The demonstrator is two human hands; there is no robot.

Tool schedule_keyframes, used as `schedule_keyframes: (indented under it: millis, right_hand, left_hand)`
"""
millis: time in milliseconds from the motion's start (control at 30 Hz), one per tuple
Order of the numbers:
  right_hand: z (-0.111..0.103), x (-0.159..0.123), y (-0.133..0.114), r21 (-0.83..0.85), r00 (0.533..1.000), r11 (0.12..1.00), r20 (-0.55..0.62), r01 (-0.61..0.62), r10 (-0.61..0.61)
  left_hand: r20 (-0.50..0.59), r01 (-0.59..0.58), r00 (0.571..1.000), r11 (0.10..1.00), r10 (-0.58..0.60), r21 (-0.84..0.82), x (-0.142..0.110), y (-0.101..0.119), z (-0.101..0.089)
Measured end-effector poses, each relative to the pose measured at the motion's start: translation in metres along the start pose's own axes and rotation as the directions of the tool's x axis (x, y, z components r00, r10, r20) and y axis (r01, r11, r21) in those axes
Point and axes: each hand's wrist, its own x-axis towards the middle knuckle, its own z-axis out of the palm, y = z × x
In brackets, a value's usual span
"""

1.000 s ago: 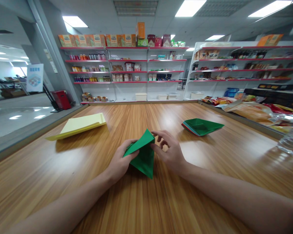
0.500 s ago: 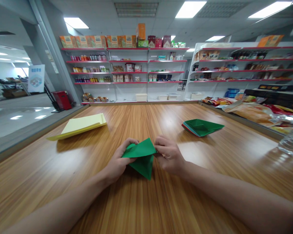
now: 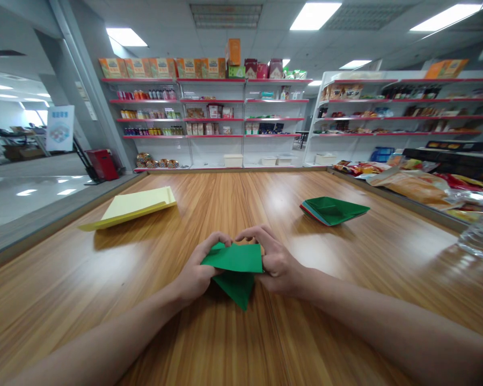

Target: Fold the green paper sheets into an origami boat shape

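I see the green paper (image 3: pixel 235 259) in front of me, between my two hands, over the wooden table (image 3: pixel 225 193). From my left hand (image 3: pixel 195 273) it lies toward 3 o'clock, and from my right hand (image 3: pixel 282 268) it lies toward 9 o'clock. Both hands are right by it, so I can't call one much nearer, but the left one covers more of it.

My left hand has the paper pinched at its 9 o'clock end, thumb on the near side. My right hand is at the 3 o'clock end, with one finger bent over the top toward the left fingers. Those fingertips are near but apart. Its thumb is partly hidden — I can't tell if it pinches the edge.

The top flap is long from 9 to 3 o'clock, and its straight end faces 3. Under it, a pointy part slants down — its tip aims near 5 o'clock. I can't tell if that tip touches the wood.

The yellow paper (image 3: pixel 134 205) sits at 10 o'clock, and the folded green stack (image 3: pixel 336 209) at 2 o'clock.
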Motion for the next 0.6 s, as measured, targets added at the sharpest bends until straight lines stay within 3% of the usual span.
schedule_keyframes:
  millis: [200, 500, 600]
  right_hand:
    - [0.0044, 0.003, -0.0059, 0.092, 0.947, 0.979, -0.25, -0.182, 0.2]
    - [0.005, 0.0021, -0.0028, 0.189, 0.948, 0.962, -0.213, -0.197, 0.236]
    - [0.0042, 0.0025, -0.0034, 0.193, 0.963, 0.968, -0.184, -0.16, 0.196]
  left_hand:
    - [-0.105, 0.025, 0.994, 1.0, -0.025, -0.004, 0.0033, -0.0003, 0.0014]
    - [-0.115, 0.032, 0.993, 0.998, -0.025, 0.061, 0.0003, 0.001, 0.0006]
    - [-0.099, 0.029, 0.995, 0.998, -0.023, 0.061, 0.0011, 0.0023, 0.001]
